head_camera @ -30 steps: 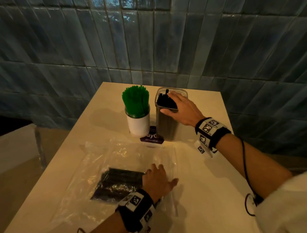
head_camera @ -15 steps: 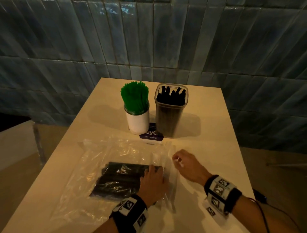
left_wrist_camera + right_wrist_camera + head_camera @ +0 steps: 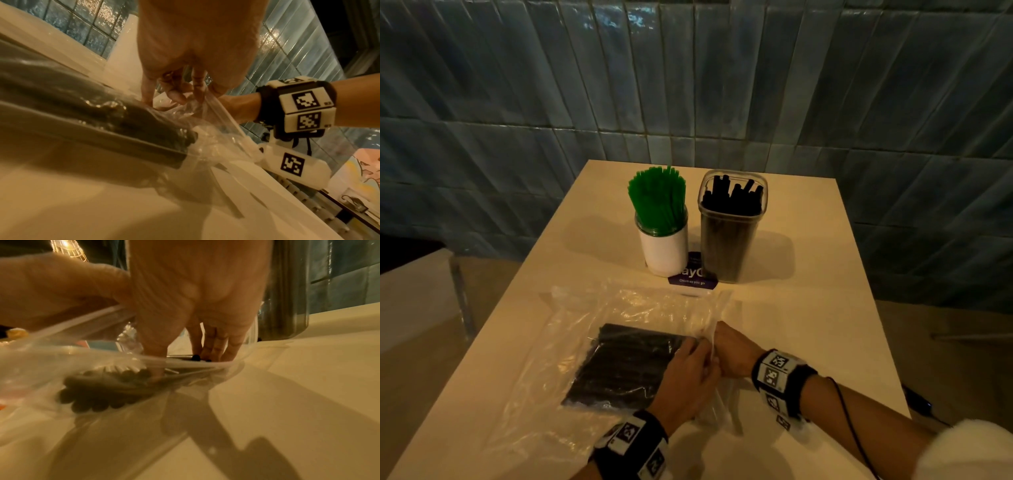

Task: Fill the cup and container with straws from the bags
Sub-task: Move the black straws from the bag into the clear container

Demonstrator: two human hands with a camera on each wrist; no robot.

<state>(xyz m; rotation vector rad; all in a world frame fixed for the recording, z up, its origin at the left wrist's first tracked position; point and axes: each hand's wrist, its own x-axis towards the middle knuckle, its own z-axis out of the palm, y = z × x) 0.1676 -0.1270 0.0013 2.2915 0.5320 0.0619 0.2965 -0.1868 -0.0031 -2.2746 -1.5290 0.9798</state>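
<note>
A clear plastic bag (image 3: 571, 342) lies on the table's near half with a bundle of black straws (image 3: 626, 366) inside. My left hand (image 3: 693, 363) pinches the upper lip of the bag's mouth (image 3: 207, 100) and lifts it. My right hand (image 3: 731, 351) reaches into that mouth; in the right wrist view its fingers (image 3: 213, 347) and thumb point straight down among the straw ends (image 3: 98, 394). Farther back stand a white cup (image 3: 666, 253) packed with green straws (image 3: 657, 198) and a clear container (image 3: 729, 246) holding black straws (image 3: 732, 197).
A purple card (image 3: 693, 279) lies under the cup and container. The white table (image 3: 808, 325) ends at a blue tiled wall (image 3: 688, 85). A lower surface (image 3: 410, 301) stands off the left edge, and a black cable (image 3: 917, 401) hangs off the right edge.
My right hand left the container's top, came back across the table and went into the bag's mouth. My left hand shifted from lying on the bag to pinching its lip.
</note>
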